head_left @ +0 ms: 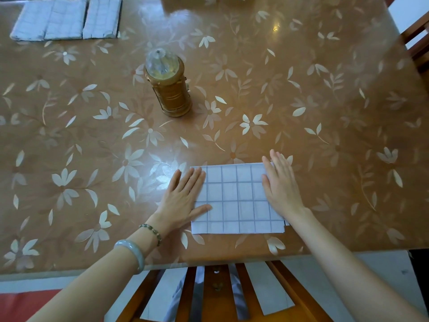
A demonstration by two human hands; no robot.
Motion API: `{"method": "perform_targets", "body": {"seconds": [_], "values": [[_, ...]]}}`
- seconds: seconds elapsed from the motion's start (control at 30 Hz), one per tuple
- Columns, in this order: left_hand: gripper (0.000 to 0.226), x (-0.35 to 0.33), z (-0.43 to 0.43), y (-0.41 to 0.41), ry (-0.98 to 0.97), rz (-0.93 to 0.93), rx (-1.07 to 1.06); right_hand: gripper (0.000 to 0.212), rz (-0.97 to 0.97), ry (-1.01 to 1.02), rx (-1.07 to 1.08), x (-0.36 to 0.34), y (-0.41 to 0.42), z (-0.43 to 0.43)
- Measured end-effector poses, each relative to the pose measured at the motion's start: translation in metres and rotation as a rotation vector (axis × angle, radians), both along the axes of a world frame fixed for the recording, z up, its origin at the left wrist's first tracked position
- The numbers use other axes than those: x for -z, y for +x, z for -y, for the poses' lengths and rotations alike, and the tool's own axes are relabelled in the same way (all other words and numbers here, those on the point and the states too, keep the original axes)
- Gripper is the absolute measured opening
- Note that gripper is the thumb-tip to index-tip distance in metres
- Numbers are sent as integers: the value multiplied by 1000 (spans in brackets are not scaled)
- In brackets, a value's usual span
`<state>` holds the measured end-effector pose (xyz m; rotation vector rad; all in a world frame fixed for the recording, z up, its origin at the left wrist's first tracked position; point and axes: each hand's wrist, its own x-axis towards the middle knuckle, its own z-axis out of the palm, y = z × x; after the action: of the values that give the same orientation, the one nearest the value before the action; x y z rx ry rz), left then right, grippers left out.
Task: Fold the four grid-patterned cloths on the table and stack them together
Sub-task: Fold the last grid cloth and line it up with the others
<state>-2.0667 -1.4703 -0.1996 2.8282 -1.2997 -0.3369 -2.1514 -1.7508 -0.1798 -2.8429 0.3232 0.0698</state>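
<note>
A white cloth with a grey grid (236,198) lies folded into a flat rectangle near the table's front edge. My left hand (184,199) rests flat on its left edge, fingers spread, thumb on the cloth. On the cloth's right edge my right hand (282,185) lies flat, palm down. Neither hand grips anything. At the far left corner of the table lie other folded grid cloths (67,18), side by side and partly overlapping; how many is unclear.
A gold lantern with a clear dome (168,86) stands in the middle of the table (325,112), which has a glossy brown floral cover. A wooden chair back (218,289) is just below the front edge. Another chair (417,40) stands at the far right.
</note>
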Motion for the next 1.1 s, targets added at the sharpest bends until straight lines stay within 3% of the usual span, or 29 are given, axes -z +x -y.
{"method": "perform_targets", "body": {"seconds": [0.27,0.53,0.7,1.1], "values": [[91,-1,3,-4,4,-15,-43,41,17,5,-73,8,6,-12],[90,-4,4,-4,23,-18,-35,52,-61,8,-212,10,9,-61],[93,-7,2,-1,60,-38,-26,63,-157,-64,-190,22,3,-49],[129,-22,-25,26,190,-116,110,70,-278,-165,-89,12,-14,0]]}}
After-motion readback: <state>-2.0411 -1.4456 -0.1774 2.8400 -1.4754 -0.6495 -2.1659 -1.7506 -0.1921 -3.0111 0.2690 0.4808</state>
